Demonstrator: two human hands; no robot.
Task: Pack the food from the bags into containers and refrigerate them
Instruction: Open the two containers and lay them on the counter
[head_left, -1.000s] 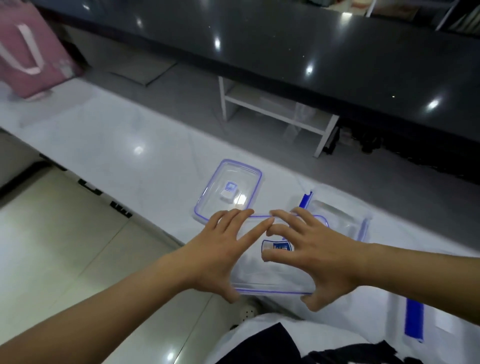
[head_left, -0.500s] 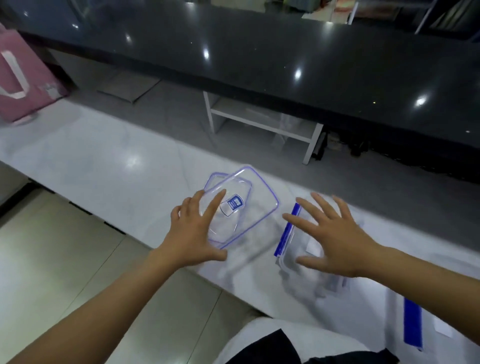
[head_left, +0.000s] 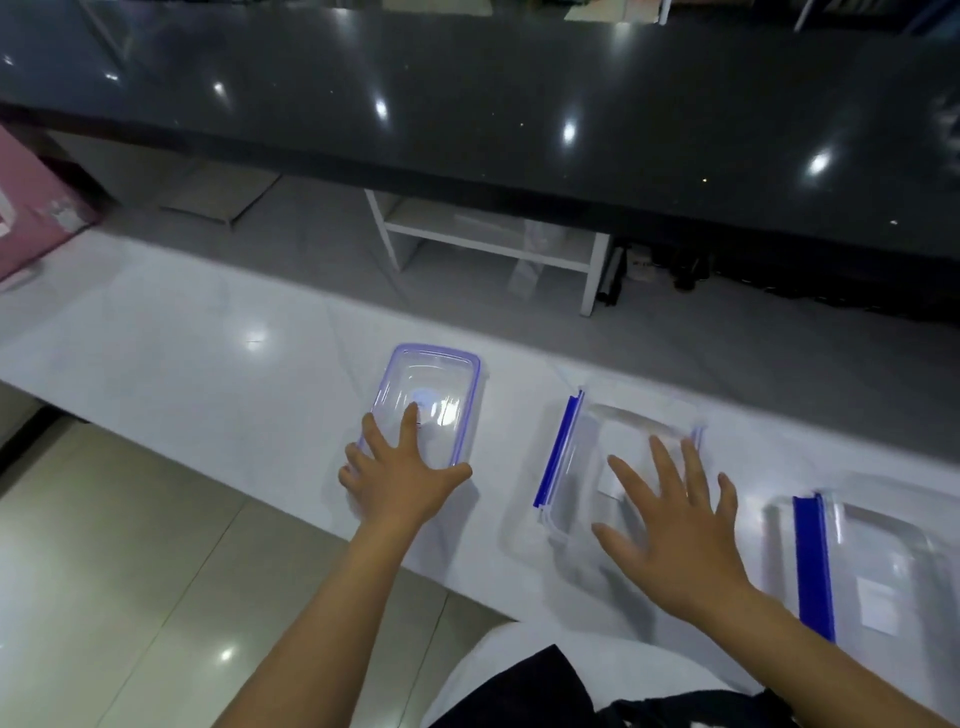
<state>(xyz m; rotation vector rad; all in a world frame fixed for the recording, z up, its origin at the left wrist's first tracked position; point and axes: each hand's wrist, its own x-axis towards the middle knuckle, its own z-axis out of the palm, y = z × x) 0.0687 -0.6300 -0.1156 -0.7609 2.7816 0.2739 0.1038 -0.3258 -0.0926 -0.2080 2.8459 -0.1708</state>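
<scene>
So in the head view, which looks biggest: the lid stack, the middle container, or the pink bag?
1. Middle container
2. Lid stack, somewhat smaller
3. Pink bag, though the frame edge cuts it off and it sits farther away, so its rank is unsure.

I see a clear lid (head_left: 428, 402) lying flat, beside two open clear boxes (head_left: 631, 431) (head_left: 883, 561) with blue clips.

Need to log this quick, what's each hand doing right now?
Left hand: open, fingers flat on the lid.
Right hand: open, spread over the open container, holding nothing.
</scene>
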